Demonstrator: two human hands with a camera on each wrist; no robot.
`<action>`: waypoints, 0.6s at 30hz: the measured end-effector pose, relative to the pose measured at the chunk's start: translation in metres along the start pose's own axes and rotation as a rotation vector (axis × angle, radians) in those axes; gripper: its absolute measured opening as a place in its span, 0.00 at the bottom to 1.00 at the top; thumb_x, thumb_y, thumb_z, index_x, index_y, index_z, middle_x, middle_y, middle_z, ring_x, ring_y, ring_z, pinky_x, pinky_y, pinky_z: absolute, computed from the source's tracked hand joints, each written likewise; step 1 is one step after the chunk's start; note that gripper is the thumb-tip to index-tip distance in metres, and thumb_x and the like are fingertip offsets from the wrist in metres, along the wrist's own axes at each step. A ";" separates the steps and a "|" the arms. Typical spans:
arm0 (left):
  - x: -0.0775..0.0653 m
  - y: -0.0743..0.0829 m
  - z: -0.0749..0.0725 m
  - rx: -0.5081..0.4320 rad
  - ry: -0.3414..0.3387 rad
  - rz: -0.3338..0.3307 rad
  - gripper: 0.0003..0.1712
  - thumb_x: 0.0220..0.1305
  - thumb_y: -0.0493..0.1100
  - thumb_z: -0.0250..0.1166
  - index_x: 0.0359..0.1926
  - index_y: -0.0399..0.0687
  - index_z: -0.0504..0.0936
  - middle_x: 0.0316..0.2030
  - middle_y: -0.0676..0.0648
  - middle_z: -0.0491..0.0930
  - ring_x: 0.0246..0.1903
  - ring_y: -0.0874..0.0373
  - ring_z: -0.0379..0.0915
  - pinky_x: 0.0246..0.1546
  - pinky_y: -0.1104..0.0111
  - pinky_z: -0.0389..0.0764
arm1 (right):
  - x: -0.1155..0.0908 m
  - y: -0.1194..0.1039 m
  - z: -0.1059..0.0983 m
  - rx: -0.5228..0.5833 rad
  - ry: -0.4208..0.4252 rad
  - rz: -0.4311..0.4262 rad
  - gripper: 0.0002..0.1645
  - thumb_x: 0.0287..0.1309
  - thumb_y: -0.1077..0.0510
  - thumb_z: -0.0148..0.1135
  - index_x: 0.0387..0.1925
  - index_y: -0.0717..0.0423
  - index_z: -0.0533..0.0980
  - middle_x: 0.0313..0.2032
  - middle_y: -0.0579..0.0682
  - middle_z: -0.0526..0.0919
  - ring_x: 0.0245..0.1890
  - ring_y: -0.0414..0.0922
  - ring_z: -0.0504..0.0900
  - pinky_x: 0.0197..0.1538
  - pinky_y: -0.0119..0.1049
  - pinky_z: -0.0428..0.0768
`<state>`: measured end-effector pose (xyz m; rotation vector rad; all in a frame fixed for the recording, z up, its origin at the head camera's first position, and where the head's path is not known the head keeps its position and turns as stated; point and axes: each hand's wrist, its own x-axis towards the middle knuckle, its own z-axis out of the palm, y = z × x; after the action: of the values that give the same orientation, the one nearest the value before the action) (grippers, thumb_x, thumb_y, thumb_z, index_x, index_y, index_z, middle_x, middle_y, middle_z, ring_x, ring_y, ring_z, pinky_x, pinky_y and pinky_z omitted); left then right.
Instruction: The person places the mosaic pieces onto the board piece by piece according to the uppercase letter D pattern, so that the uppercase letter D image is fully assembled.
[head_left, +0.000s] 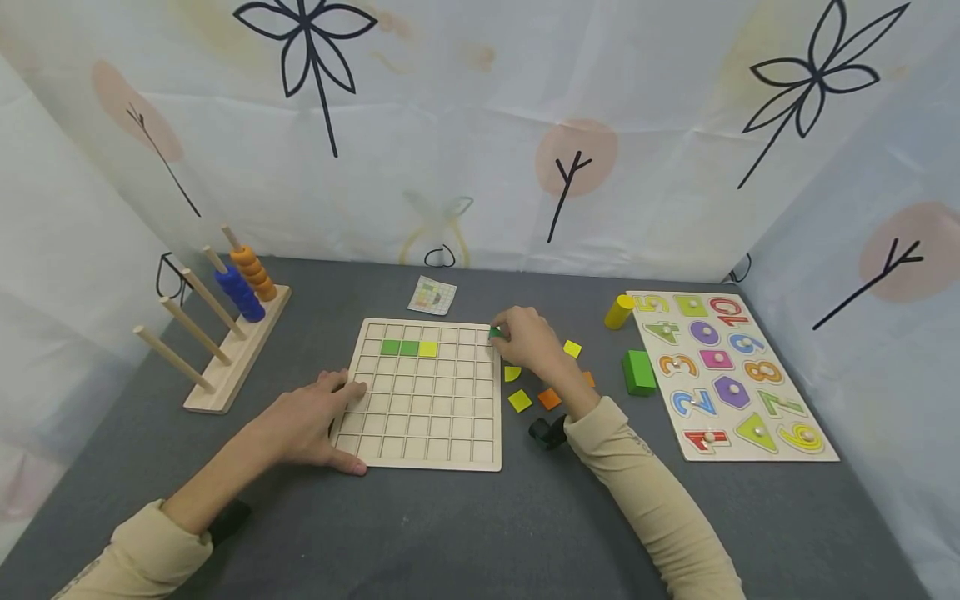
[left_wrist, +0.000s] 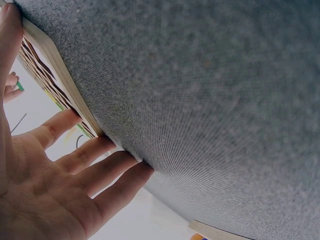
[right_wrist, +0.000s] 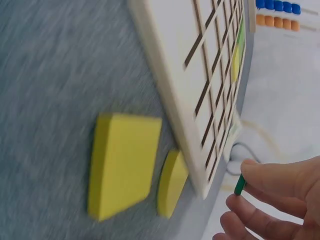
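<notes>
A wooden grid board (head_left: 420,425) lies flat on the dark table. Two green tiles (head_left: 400,347) and a yellow tile (head_left: 427,349) sit side by side in its upper left squares. My left hand (head_left: 311,425) rests against the board's left side, thumb at the near corner and fingers spread along the edge (left_wrist: 75,100). Over the board's far right corner, my right hand (head_left: 528,337) pinches a small green piece (right_wrist: 240,185) between thumb and fingers. Beside the board's right edge lie several loose tiles, among them a yellow piece (right_wrist: 125,165), a rounded yellow piece (right_wrist: 171,185) and an orange one (head_left: 550,399).
On the left stands a wooden peg stacker (head_left: 225,379) with blue and orange beads. Behind the board lies a small printed card (head_left: 432,296). To the right are a yellow cylinder (head_left: 619,312), a green block (head_left: 639,372) and a number puzzle board (head_left: 720,433).
</notes>
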<state>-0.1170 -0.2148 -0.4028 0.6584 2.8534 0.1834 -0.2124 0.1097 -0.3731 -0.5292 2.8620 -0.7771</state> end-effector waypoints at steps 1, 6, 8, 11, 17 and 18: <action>0.000 0.000 0.000 0.000 0.000 -0.001 0.67 0.35 0.82 0.74 0.70 0.43 0.73 0.68 0.28 0.69 0.66 0.23 0.67 0.50 0.32 0.77 | 0.000 -0.003 0.001 0.002 -0.002 -0.007 0.17 0.68 0.61 0.64 0.56 0.63 0.83 0.34 0.61 0.86 0.11 0.37 0.59 0.19 0.27 0.59; 0.000 0.000 0.001 -0.001 0.002 -0.003 0.67 0.35 0.81 0.75 0.70 0.43 0.72 0.69 0.28 0.69 0.66 0.23 0.67 0.50 0.31 0.77 | 0.000 -0.017 0.009 -0.004 -0.012 -0.035 0.18 0.67 0.61 0.65 0.56 0.64 0.82 0.42 0.61 0.88 0.15 0.40 0.72 0.21 0.27 0.65; 0.000 0.000 0.001 -0.004 0.003 -0.001 0.67 0.35 0.81 0.75 0.70 0.43 0.72 0.69 0.28 0.69 0.66 0.23 0.67 0.49 0.31 0.77 | 0.000 -0.024 0.012 -0.001 -0.024 -0.041 0.19 0.67 0.61 0.66 0.56 0.64 0.82 0.43 0.61 0.88 0.16 0.40 0.74 0.21 0.28 0.65; 0.000 -0.001 0.001 -0.005 0.007 0.002 0.67 0.35 0.81 0.75 0.70 0.43 0.72 0.68 0.28 0.69 0.66 0.22 0.67 0.49 0.31 0.78 | 0.000 -0.032 0.018 0.004 -0.045 -0.057 0.18 0.66 0.61 0.65 0.56 0.64 0.82 0.38 0.61 0.89 0.16 0.38 0.70 0.20 0.27 0.61; 0.000 -0.001 0.001 -0.002 0.010 0.009 0.67 0.35 0.82 0.74 0.70 0.43 0.73 0.68 0.29 0.70 0.66 0.23 0.68 0.49 0.32 0.78 | 0.001 -0.043 0.031 0.003 -0.046 -0.133 0.16 0.64 0.65 0.64 0.52 0.67 0.84 0.33 0.60 0.89 0.16 0.36 0.62 0.23 0.27 0.58; 0.000 -0.001 0.001 -0.001 0.010 0.010 0.67 0.35 0.82 0.74 0.70 0.43 0.72 0.68 0.29 0.70 0.66 0.23 0.68 0.49 0.32 0.78 | 0.001 -0.045 0.033 0.001 -0.051 -0.138 0.16 0.64 0.65 0.65 0.52 0.67 0.84 0.32 0.60 0.89 0.16 0.36 0.63 0.23 0.27 0.59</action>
<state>-0.1174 -0.2159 -0.4037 0.6729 2.8597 0.1907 -0.1930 0.0577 -0.3783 -0.7417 2.8020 -0.7735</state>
